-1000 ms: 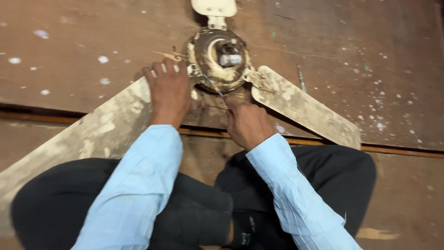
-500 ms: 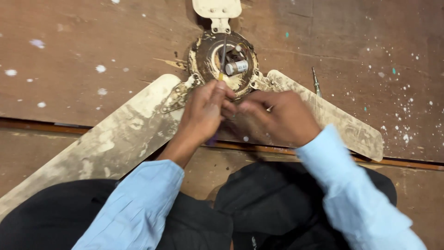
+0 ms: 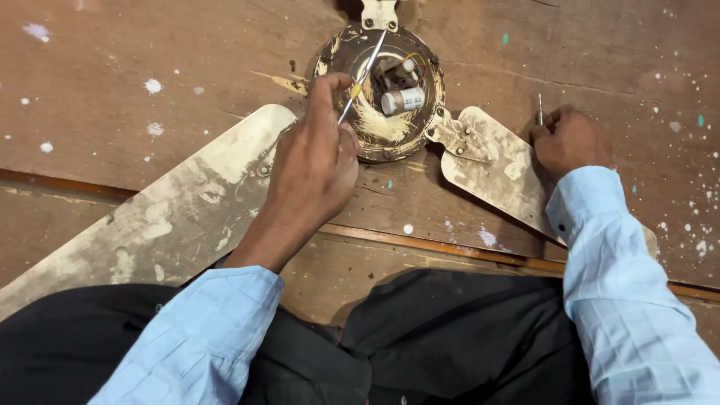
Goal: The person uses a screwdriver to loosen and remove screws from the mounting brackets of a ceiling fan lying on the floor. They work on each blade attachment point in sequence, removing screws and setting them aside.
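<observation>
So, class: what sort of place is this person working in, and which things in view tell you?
Probably an informal repair workshop, with the work done on the floor. A dismantled ceiling fan lies on paint-spattered wooden boards, and the left hand holds a screwdriver over its open hub.

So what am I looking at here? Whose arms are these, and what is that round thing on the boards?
The picture comes from a camera worn on a person's head, looking down at their own two hands and dark-trousered lap. On the paint-speckled wooden surface lies a ceiling fan, its round motor housing open, with a small white cylinder and wires inside. Two worn, cream blades show: the left blade and the right blade. The left hand holds a screwdriver with its tip reaching into the housing. The right hand rests by the right blade, pinching a thin metal rod; what the rod is I cannot tell.
</observation>
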